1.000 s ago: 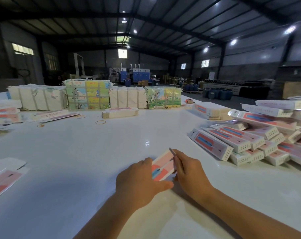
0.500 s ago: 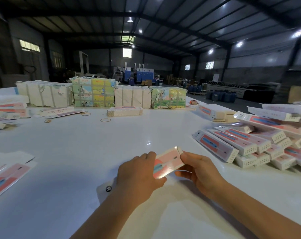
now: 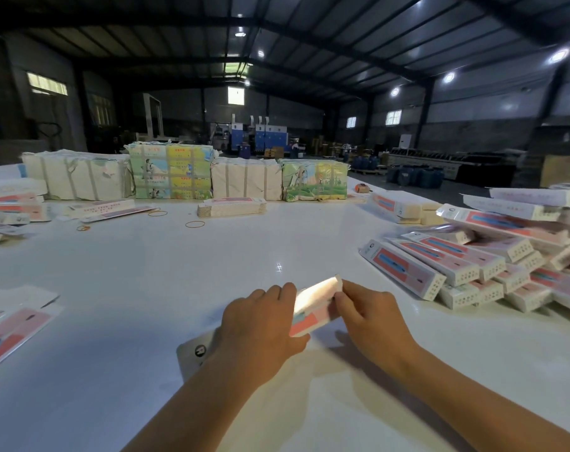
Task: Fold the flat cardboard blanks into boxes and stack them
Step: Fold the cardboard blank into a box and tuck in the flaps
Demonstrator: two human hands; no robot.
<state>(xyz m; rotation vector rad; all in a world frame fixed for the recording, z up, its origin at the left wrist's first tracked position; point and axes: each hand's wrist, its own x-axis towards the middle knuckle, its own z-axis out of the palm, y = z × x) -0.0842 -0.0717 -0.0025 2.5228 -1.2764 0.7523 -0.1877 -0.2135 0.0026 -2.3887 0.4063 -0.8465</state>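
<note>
Hands, my left (image 3: 260, 324) and right (image 3: 371, 316), pinch one blank (image 3: 313, 306) in their fingers above the worktop (image 3: 146, 288).

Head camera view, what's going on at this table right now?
A person is folding a pink-and-white cardboard blank into a box over the white table. The left hand grips its near end while the right hand works the far-end flap. Finished boxes are piled at the right; flat blanks lie at the left.
</note>
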